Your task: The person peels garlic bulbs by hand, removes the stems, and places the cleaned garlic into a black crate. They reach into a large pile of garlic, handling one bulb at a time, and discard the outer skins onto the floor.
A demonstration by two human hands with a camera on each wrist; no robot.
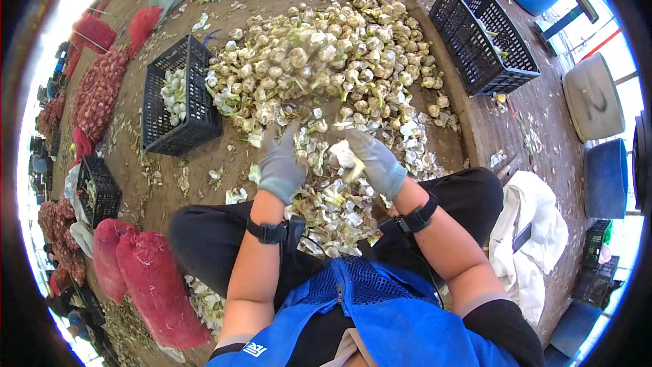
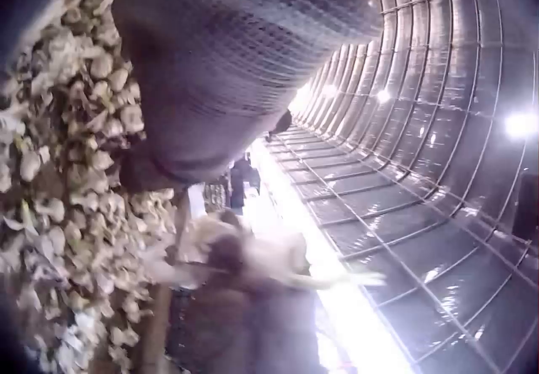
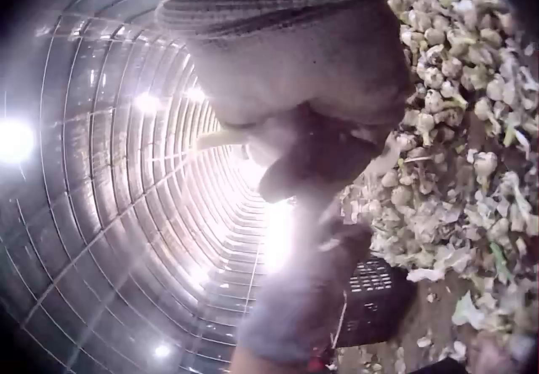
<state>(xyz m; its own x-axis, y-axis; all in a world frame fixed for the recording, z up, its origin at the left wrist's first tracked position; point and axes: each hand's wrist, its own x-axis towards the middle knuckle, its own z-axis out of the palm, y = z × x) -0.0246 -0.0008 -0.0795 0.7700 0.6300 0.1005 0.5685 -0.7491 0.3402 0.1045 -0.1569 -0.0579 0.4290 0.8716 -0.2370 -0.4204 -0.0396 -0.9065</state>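
Both hands wear grey gloves. My right hand [image 1: 377, 163] pinches a pale garlic bulb [image 1: 344, 155] whose stem points down toward my lap; the bulb is blurred in both wrist views. To its left, my left hand [image 1: 282, 168] is apart from the bulb, fingers extended over the near edge of the garlic heap [image 1: 333, 47]. In the left wrist view the left glove [image 2: 227, 71] fills the top, with the right hand [image 2: 253, 323] below. The right wrist view has the right glove [image 3: 295, 62] above and the left hand [image 3: 290, 307] below.
Peeled skins [image 1: 339, 207] lie between the crossed legs. A black crate [image 1: 182, 137] with white bulbs stands left of the heap, another crate [image 1: 475, 78] at the right. Red net sacks [image 1: 153, 278] lie at the left, a white cloth sack [image 1: 526, 238] beside the right knee.
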